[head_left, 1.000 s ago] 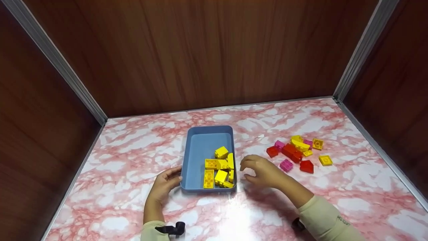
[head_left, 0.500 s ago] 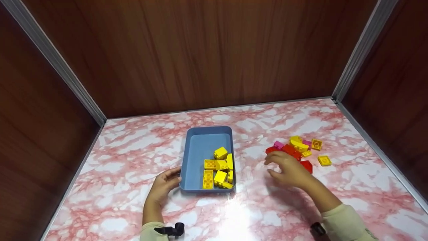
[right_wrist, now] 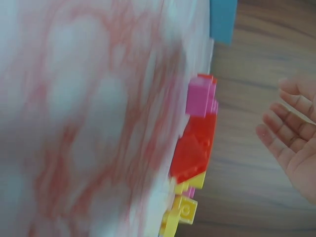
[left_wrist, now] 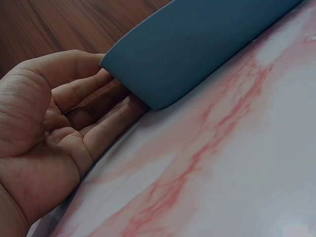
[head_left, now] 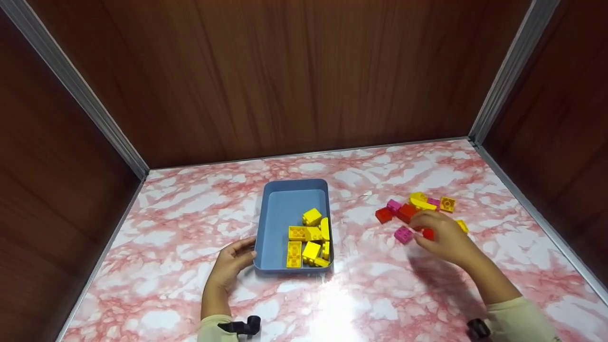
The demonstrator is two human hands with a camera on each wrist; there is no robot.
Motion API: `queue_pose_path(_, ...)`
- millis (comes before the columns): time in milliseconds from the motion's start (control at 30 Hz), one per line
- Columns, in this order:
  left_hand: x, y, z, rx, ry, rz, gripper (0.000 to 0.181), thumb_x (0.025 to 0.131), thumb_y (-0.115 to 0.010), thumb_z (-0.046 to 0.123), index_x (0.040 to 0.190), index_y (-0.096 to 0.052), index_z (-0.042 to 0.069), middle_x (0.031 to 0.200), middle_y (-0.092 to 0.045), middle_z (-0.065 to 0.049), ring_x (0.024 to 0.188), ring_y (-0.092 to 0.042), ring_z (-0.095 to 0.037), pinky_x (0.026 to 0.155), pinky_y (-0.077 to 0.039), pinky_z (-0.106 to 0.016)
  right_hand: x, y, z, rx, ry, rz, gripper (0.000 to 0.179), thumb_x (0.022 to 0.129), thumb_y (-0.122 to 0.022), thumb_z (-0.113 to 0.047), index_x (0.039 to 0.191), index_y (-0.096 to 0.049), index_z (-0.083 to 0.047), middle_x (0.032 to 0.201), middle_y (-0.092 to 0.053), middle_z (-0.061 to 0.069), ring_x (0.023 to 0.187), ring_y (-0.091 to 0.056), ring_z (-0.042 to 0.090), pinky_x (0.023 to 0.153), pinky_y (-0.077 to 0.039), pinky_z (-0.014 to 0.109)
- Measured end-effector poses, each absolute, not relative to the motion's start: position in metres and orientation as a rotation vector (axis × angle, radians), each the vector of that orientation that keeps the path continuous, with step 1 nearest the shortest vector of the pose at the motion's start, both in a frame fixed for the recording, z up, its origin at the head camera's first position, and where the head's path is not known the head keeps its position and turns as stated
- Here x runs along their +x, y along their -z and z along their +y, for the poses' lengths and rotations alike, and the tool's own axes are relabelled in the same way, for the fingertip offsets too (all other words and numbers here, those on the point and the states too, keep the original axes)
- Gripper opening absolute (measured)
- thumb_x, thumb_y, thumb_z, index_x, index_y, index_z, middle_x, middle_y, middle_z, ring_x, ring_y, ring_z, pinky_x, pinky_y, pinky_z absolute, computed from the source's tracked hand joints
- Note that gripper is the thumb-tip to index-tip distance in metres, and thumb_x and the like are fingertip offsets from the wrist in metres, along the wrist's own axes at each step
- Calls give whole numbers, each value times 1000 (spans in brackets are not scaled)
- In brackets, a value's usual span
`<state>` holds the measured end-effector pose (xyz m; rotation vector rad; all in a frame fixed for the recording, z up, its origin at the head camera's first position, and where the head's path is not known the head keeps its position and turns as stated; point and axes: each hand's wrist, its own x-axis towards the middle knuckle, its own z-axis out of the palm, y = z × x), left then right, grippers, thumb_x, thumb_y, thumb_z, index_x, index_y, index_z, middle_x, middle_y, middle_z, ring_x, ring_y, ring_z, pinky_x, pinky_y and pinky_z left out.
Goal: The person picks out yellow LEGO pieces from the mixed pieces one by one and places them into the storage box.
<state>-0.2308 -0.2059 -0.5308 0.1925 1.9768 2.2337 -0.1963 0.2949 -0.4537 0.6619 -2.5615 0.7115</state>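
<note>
The right hand (head_left: 441, 237) hangs over the loose bricks, its thumb and fingers apart and softly bent; the right wrist view shows nothing in its hold and a gap between it and the bricks. Three brown wood-grain walls (head_left: 304, 80) enclose the work, with grey metal strips (head_left: 506, 71) along the corners. The surface (head_left: 180, 285) is white marbled with pinkish red, and glossy, with a bright glare near the front. On it, left of the loose bricks, lies one blue-grey rectangular tray (head_left: 278, 223). The left hand (head_left: 230, 263) rests against the tray's near left corner, thumb at the rim, fingers fairly straight against the outside. Both arms wear pale beige sleeves (head_left: 216, 327), each with one black device (head_left: 242, 326) at the cuff. Eight yellow bricks (head_left: 294, 255) can be counted in the tray, gathered in its near right part. To the right, ten loose bricks show: four yellow (head_left: 447, 204), three red (head_left: 384, 215) and three pink (head_left: 403, 234). One red and one yellow are partly covered by the right hand; one pink sits just beside its thumb.
</note>
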Motion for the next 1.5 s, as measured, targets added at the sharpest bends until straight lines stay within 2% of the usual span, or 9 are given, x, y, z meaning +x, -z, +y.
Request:
queue_pose_path(133,-231,531,-205,195,-2236,1979,50,88,-64,-4,134,-47,-16,130,-54,-29,108,-60,-22,86,-53,-31,-193,454,306,599,-706,-2574,24,72,-79,4,92,-71,-6,100,-68,6,97,-63,27,84,-53,46)
queue_pose_path(367,-232,531,-205,206,-2244,1976,50,87,-64,-5,133,-48,-16,129,-54,-30,108,-60,-23,87,-53,-33,-194,458,328,492,-737,-2596,22,75,-78,3,95,-71,0,101,-67,14,88,-63,30,75,-55,52)
queue_pose_path(600,-230,531,-206,198,-2255,1969,51,87,-64,-4,134,-47,-16,129,-56,-27,108,-61,-22,87,-53,-33,-202,462,356,300,-826,-2706,24,82,-72,-1,105,-67,4,111,-62,23,99,-57,43,85,-47,62)
queue_pose_path(700,-230,531,-206,174,-2251,1974,51,88,-64,-4,134,-47,-15,129,-56,-26,108,-60,-22,87,-53,-32,-208,464,366,274,-814,-2709,27,80,-72,-1,105,-65,7,113,-60,28,103,-53,48,90,-41,65)
queue_pose_path(833,-230,530,-206,163,-2239,1980,50,88,-64,-3,134,-49,-13,130,-56,-25,110,-60,-23,89,-52,-33,-216,470,376,291,-747,-2689,27,75,-75,0,99,-66,8,107,-59,30,101,-52,50,90,-39,64)
queue_pose_path(1067,-230,531,-205,175,-2254,1976,49,88,-64,-4,134,-49,-14,128,-56,-26,109,-60,-24,88,-53,-33,-224,478,383,185,-721,-2876,30,80,-74,-9,104,-68,7,107,-56,30,100,-51,50,91,-40,65)
queue_pose_path(1300,-229,530,-204,151,-2259,1973,49,88,-64,-6,134,-49,-14,129,-56,-27,109,-60,-24,88,-52,-33,-226,481,384,136,-725,-2965,22,80,-71,-6,100,-70,5,94,-58,21,84,-55,38,85,-46,61)
queue_pose_path(1500,-230,530,-204,146,-2258,1976,49,88,-64,-6,134,-49,-14,128,-56,-26,107,-60,-23,87,-53,-33,-226,480,383,103,-740,-2983,23,81,-71,-6,102,-70,4,94,-58,20,84,-56,38,85,-46,61)
